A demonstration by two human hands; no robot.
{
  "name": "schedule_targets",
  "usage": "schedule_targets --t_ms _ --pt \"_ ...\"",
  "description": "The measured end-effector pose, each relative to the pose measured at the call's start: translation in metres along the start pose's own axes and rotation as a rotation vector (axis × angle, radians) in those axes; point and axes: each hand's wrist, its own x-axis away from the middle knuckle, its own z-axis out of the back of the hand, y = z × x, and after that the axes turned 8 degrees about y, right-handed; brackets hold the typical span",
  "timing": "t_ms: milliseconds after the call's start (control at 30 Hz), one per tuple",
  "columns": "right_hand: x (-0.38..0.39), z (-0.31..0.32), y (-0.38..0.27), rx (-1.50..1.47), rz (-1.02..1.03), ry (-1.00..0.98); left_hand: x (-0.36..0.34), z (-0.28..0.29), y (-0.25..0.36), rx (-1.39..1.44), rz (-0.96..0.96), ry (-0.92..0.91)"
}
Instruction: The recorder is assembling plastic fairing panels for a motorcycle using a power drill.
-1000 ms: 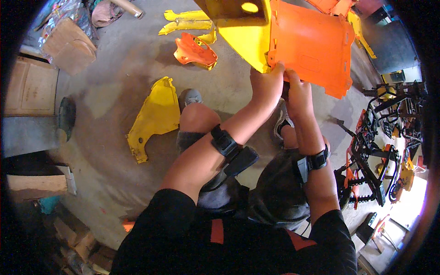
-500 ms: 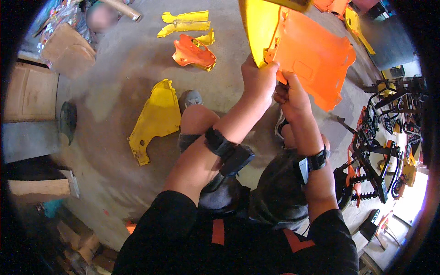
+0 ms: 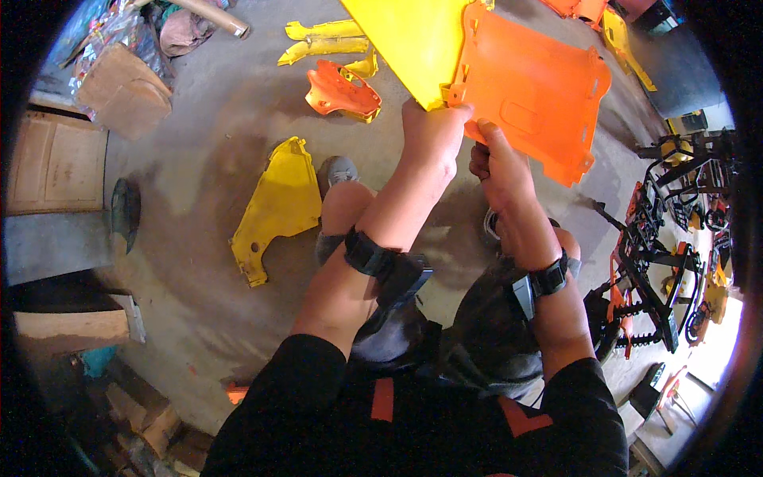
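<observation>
A yellow plastic panel point(image 3: 417, 48) and an orange plastic panel point(image 3: 528, 87) are held up in front of me, meeting along a tabbed edge. My left hand point(image 3: 435, 127) is closed on the yellow panel's lower corner, its thumb by the seam. With thumb on top and fingers curled, my right hand point(image 3: 505, 167) pinches the orange panel's lower left edge. Whether the tabs are engaged cannot be made out. The yellow panel runs out of the upper edge of the view.
On the concrete floor lie a large yellow panel point(image 3: 278, 207), an orange curved cover point(image 3: 342, 89) and yellow strips point(image 3: 326, 44). Black metal frames with springs point(image 3: 652, 254) stand at the right. Cardboard point(image 3: 123, 91) and a wooden cabinet point(image 3: 60, 163) are at the left.
Both hands have shifted slightly left with the panels. The yellow panel has swung out leftward and shows more of its broad face, while the orange one stays beside it.
</observation>
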Motion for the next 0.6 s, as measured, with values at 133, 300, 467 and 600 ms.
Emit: schedule_targets --t_ms 133,300,467,600 --pt "-0.002 0.003 0.005 0.007 -0.021 -0.055 -0.006 0.006 -0.003 -0.041 -0.041 -0.069" --pt "-0.011 -0.001 0.014 -0.231 -0.097 -0.011 -0.016 0.005 -0.028 -0.159 -0.139 -0.09" --pt "-0.011 0.002 0.026 -0.208 -0.046 -0.017 -0.015 0.0 -0.055 -0.022 -0.097 -0.054" --pt "-0.015 0.006 0.025 -0.088 0.028 -0.003 -0.016 -0.002 -0.049 0.158 0.048 -0.018"
